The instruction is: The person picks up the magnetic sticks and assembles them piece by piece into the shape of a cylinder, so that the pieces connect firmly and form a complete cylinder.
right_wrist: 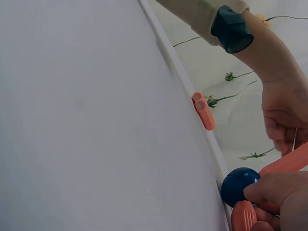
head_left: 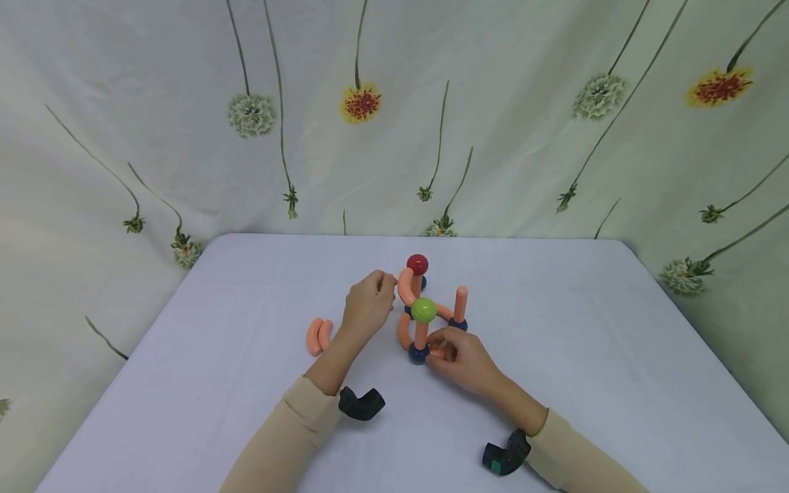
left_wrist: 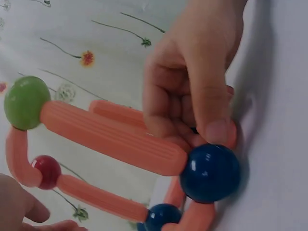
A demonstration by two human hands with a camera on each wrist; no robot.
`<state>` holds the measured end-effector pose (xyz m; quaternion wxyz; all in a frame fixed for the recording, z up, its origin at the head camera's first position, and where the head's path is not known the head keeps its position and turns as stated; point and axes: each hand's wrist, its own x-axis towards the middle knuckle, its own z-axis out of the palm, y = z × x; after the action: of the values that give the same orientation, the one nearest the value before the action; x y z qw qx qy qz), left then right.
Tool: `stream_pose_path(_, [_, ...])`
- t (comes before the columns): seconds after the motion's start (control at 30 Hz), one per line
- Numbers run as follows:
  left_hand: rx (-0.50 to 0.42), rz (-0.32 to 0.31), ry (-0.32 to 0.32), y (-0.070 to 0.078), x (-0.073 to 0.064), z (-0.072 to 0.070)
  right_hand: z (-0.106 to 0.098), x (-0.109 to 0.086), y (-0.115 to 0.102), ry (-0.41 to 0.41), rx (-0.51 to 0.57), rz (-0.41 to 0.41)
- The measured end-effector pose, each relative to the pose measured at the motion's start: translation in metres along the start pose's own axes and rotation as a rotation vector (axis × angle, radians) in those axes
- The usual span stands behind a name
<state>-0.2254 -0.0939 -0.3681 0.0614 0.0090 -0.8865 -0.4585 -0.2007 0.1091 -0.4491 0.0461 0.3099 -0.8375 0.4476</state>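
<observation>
A frame of orange magnetic rods and coloured balls stands mid-table. At its front, a blue ball (head_left: 418, 353) carries an upright rod topped by the green ball (head_left: 423, 309). My right hand (head_left: 464, 357) pinches an orange rod (right_wrist: 244, 217) at this blue ball, its thumb against the ball in the right wrist view. Beside the frame's left side, my left hand (head_left: 370, 301) has loosely bent fingers with nothing visible in them. Its fingertips are close to the red ball (left_wrist: 46, 172) and the curved rod (left_wrist: 19, 156) joining red to green.
Two curved orange rods (head_left: 314, 337) lie side by side on the white table (head_left: 185, 397), left of the frame. A bare upright rod (head_left: 461, 302) rises from another blue ball (head_left: 458, 324) at the right. Flower-patterned cloth (head_left: 505, 157) hangs behind the table.
</observation>
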Motion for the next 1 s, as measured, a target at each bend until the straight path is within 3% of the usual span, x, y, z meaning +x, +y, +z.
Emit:
stream_pose_path(0.13, [0.11, -0.002, -0.134, -0.02, 0.006, 0.01, -0.001, 0.0, -0.001, 0.002, 0.019, -0.004])
stream_pose_path(0.3, [0.189, 0.07, -0.267, -0.04, 0.011, 0.024, -0.003, 0.0, -0.002, -0.001, 0.056, 0.002])
stream_pose_path(0.5, [0.205, 0.158, -0.258, -0.05, 0.015, 0.034, -0.005, 0.001, -0.003, -0.014, 0.074, 0.031])
stream_pose_path(0.8, [0.11, 0.192, -0.216, -0.053, 0.015, 0.039, -0.015, 0.005, -0.009, -0.038, 0.096, 0.057])
stream_pose_path(1.0, [0.077, 0.178, -0.209, -0.055, 0.016, 0.04, -0.029, 0.007, -0.019, -0.015, 0.119, 0.07])
